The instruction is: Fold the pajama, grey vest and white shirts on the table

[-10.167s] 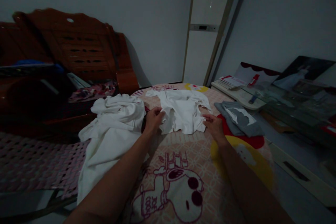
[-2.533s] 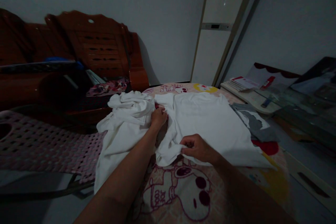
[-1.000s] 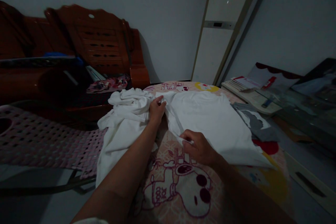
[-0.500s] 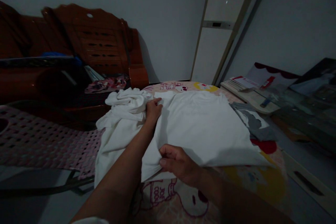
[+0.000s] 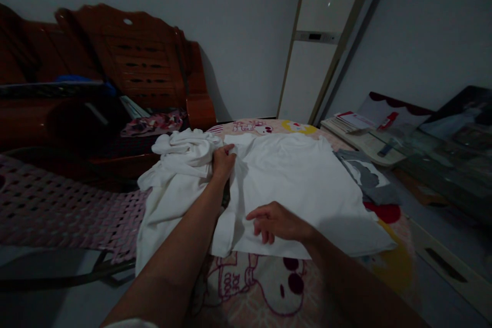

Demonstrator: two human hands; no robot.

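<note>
A white T-shirt lies spread on the printed cloth of the table, its left side folded over in a narrow strip. My left hand is closed on the shirt's upper left edge, close to the shoulder. Over the lower left part of the shirt is my right hand, fingers apart and holding nothing; whether it touches the fabric is unclear. Beside my left forearm sits a bunched heap of white clothing. A folded grey garment with a white patch rests at the table's right edge.
A wooden bench stands against the wall behind, with patterned cloth on its seat. At left is a woven pink chair. A glass-topped table with papers and boxes lies to the right, and a tall white cabinet-like unit is behind.
My right hand has let go of the shirt's lower left edge, opened and moved slightly up and right. That edge now lies folded flatter. My left hand stays in place.
</note>
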